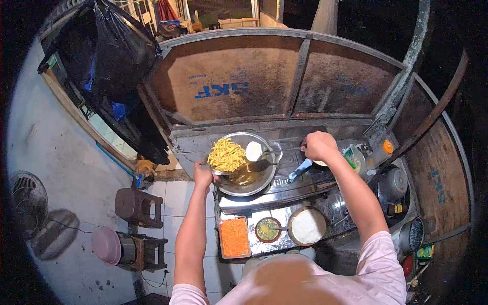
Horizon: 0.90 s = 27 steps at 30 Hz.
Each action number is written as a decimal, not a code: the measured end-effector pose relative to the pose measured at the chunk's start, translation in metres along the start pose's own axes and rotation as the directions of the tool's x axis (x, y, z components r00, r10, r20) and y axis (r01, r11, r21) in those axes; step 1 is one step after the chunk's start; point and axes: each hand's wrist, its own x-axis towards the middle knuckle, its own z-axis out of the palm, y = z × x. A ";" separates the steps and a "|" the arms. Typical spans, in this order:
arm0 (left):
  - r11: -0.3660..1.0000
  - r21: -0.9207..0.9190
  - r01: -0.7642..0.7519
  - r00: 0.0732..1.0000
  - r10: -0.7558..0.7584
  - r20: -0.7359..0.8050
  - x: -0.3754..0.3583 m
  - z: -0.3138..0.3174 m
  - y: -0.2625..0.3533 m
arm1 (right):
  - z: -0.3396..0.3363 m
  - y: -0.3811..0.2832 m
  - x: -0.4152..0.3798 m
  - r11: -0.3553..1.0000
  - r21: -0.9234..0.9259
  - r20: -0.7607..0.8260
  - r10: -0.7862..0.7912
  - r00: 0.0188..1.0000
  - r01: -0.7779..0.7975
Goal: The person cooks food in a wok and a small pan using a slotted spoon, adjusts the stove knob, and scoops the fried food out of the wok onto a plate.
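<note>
At the left rim of the wok (272,178), my left hand (203,175) grips a plate (219,172) heaped with yellow strips (226,155). The plate is held above the wok's left part, and dark oil shows below it. My right hand (320,147) is closed around the long thin handle of a ladle (284,150). Something white (254,151) sits at the ladle's end, beside the yellow strips; I cannot make out whether it is the ladle's bowl or food in it. Right of the wok, a blue handle (300,169) sticks out below my right hand.
Nearer me stand a tray of shredded orange food (235,238), a bowl of chopped greens (268,230) with a spoon, and a round container of white stuff (307,226). An orange-capped jar (388,147) and pots (394,183) are at right. Wooden panels (229,76) rise behind; stools (137,206) stand left.
</note>
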 end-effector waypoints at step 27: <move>0.987 -0.153 -0.050 0.997 0.059 0.055 -0.005 -0.007 0.035 | 0.108 -0.047 0.006 0.987 -0.099 -0.135 -0.140 0.981 0.127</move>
